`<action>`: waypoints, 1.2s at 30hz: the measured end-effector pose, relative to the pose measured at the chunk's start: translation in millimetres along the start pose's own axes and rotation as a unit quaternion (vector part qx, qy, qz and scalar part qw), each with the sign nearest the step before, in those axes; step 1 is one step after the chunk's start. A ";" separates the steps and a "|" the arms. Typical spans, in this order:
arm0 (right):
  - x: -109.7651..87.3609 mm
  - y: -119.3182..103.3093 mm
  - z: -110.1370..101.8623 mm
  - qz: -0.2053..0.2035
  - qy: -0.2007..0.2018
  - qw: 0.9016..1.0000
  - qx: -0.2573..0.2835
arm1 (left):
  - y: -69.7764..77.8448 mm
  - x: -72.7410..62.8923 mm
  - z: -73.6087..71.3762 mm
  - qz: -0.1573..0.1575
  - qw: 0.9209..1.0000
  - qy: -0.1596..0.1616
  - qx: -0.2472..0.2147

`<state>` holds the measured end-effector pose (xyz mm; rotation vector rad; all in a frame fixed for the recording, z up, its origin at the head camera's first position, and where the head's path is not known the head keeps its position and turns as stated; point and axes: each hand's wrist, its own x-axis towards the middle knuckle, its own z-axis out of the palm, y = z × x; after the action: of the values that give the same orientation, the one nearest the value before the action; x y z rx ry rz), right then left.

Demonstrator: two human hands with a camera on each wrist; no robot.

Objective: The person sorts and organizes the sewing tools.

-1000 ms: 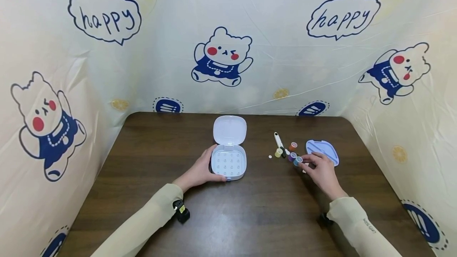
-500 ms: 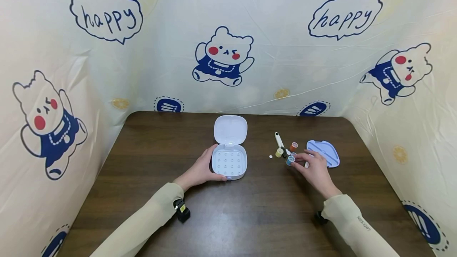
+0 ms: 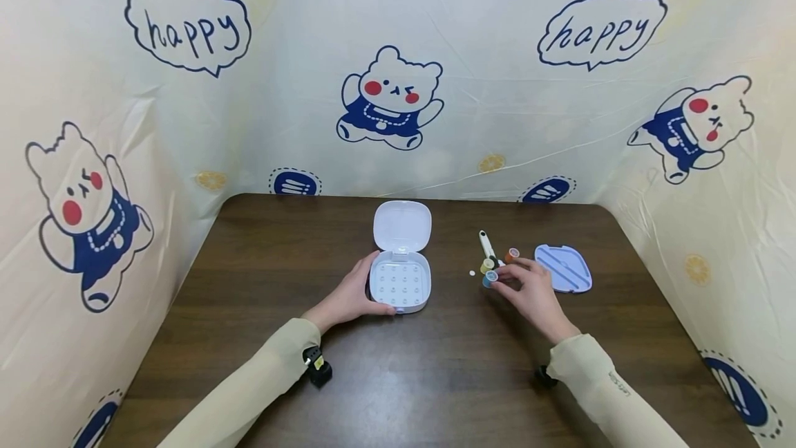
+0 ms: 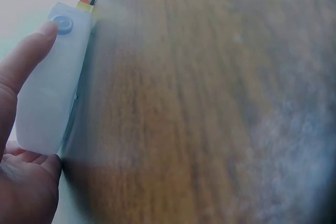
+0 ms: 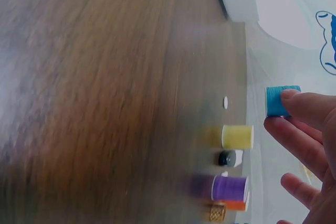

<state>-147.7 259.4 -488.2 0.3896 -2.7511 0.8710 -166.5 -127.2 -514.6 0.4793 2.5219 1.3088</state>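
Note:
A white sewing box stands with its lid raised, showing rows of small pegs inside. My left hand grips its left side; the left wrist view has the thumb by the round front button. Between thumb and fingers my right hand pinches a blue thread spool, held above the table to the right of the box. Below that hand lie a yellow spool, a purple spool and an orange spool.
A white-handled tool lies behind the spools. Near them are a small white disc, a small black round piece and a gold thimble-like piece. Farther right is a lilac tray. Printed cloth hangs around the brown table.
My right hand has moved left with the blue spool, from near the lilac tray to beside the yellow spool. The left hand keeps its grip on the box.

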 end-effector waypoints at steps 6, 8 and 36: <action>2.3 -7.8 6.5 -0.003 0.001 1.000 0.007 | -0.1 -0.3 0.5 -0.001 1.000 -0.001 -0.001; 3.5 -9.9 8.2 -0.012 0.006 1.000 0.006 | -0.7 -0.4 0.8 0.000 1.000 -0.001 0.001; 31.9 -39.1 34.6 -0.027 -0.035 0.998 0.041 | 2.0 -0.5 -0.9 -0.003 1.000 -0.002 0.005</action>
<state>-169.9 202.5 -485.7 0.5172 -2.7600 0.9774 -166.0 -127.0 -512.5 0.4751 2.5266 1.2929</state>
